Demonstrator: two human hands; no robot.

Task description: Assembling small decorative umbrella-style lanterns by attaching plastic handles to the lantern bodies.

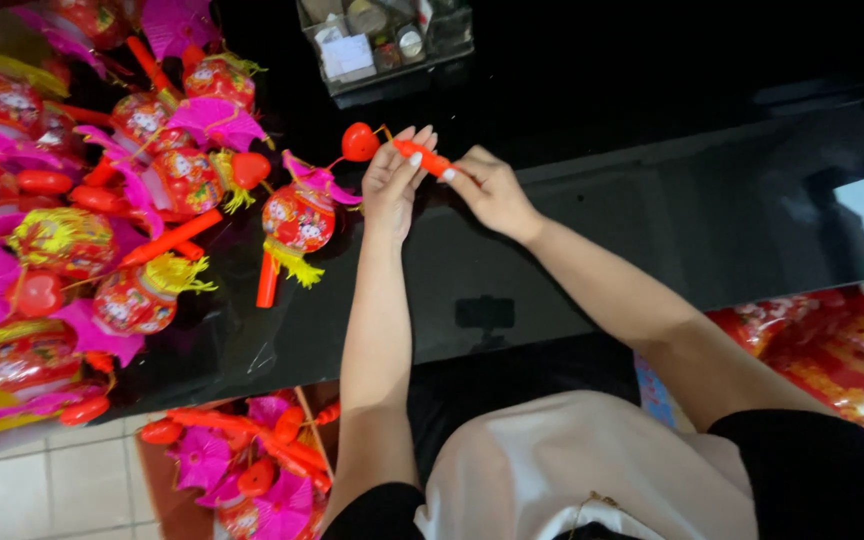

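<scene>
Tabletop: I see one glossy black surface running across the view, mirroring a bright window at the right edge.
Floor: pale tiles show at lower left, below the tabletop's edge.
Lantern heap: on the left of the tabletop I count roughly ten red printed toy lanterns, tangled with pink paper fans, yellow tassels and orange handles; the exact number I cannot tell.
Lone lantern: one lies apart from the heap, just left of my hands, its orange stick pointing toward me.
Box of parts: one, on the floor, holding more pink fans and orange pieces.
Clear organiser: one, at the far edge, with small items inside.
Left hand: fingers straight and together, pressed against the handle's tip.
Right hand: fingers closed around the handle's other end.
Orange handle: one, held above the tabletop between both hands.
Red heart: one, dangling off the handle's left end.
</scene>
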